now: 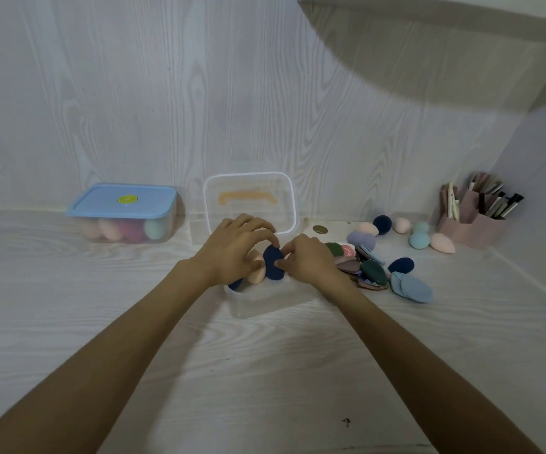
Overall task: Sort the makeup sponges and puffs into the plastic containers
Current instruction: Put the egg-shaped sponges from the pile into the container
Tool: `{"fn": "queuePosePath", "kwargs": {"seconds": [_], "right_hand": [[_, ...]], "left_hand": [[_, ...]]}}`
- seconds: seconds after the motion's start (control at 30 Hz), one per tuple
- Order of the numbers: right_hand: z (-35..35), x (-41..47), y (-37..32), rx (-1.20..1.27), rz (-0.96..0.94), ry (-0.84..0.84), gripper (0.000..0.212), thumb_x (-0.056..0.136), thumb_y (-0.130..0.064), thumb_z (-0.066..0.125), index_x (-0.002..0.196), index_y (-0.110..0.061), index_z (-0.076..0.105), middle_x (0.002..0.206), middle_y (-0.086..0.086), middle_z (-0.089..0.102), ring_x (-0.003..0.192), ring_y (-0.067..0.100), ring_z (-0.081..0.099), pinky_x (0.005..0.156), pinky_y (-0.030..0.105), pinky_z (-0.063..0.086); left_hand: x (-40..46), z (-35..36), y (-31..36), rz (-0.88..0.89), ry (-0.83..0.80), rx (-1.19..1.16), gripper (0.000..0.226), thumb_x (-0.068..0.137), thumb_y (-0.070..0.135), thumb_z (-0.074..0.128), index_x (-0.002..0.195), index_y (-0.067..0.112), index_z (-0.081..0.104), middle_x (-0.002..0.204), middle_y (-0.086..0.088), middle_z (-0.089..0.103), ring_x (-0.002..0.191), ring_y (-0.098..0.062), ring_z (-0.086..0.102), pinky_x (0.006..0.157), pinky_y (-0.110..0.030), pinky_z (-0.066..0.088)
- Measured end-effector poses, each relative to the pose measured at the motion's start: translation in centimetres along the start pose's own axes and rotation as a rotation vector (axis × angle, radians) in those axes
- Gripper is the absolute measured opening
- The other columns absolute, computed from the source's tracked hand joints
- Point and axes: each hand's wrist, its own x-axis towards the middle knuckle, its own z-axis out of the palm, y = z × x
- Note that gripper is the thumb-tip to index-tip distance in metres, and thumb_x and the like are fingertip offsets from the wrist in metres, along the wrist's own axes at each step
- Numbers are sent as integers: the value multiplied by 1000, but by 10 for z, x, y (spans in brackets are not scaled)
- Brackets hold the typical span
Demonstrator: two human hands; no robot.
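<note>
A clear plastic container [258, 306] stands open in the middle of the table. Both hands are over it. My left hand [235, 250] and my right hand [307, 260] pinch a dark blue flat puff [273, 263] upright between their fingertips. A peach puff [255, 273] leans under my left hand, and another dark blue piece [235, 284] shows at the container's left. A pile of flat puffs [363, 267] lies right of the container, with a light blue puff [410, 288] at its end. Loose egg-shaped sponges [418, 239] lie farther back.
A closed container with a blue lid [122, 199] holds sponges at the back left. A clear lid with an orange handle [250, 201] leans against the wall. A pink holder with brushes and pens [474, 217] stands at the back right, under a shelf [445, 14].
</note>
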Motion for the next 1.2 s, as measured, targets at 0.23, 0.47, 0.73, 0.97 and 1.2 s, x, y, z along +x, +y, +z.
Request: {"fn": "queuePosePath", "kwargs": {"seconds": [0.23, 0.47, 0.73, 0.97, 1.2], "right_hand": [[-6, -4, 0, 56, -23, -39, 32, 85, -26, 66, 115, -17, 69, 101, 9, 71, 90, 24, 64, 64, 27, 41], [-18, 0, 0, 93, 12, -217, 43, 85, -12, 64, 127, -5, 59, 113, 14, 68, 101, 26, 65, 86, 34, 51], [-101, 27, 75, -54, 163, 292, 18, 88, -16, 60, 104, -21, 68, 111, 6, 69, 98, 24, 65, 79, 28, 46], [-69, 65, 111, -310, 304, -20, 35, 80, -24, 67, 108, -4, 63, 111, 13, 66, 94, 26, 62, 78, 32, 50], [-67, 69, 119, -366, 334, 48, 28, 89, -21, 56, 112, -5, 61, 109, 13, 64, 94, 26, 60, 72, 27, 42]], "left_hand": [[2, 7, -5, 6, -78, -140, 38, 85, 20, 63, 122, 31, 62, 143, 14, 45, 128, -14, 42, 105, -27, 25], [3, 4, -2, 10, -91, -99, 46, 80, 17, 68, 122, 33, 62, 128, 23, 54, 119, -14, 36, 96, -27, 34], [4, 11, -6, -15, -41, -140, 43, 82, 19, 66, 121, 35, 62, 126, 24, 55, 120, -12, 35, 88, -20, 25], [3, 14, -7, -37, -36, -175, 43, 82, 19, 66, 121, 36, 62, 126, 26, 54, 121, -9, 33, 90, -20, 25], [2, 13, -5, -29, -44, -195, 41, 85, 19, 64, 123, 33, 62, 128, 22, 54, 122, -11, 32, 97, -22, 27]]}}
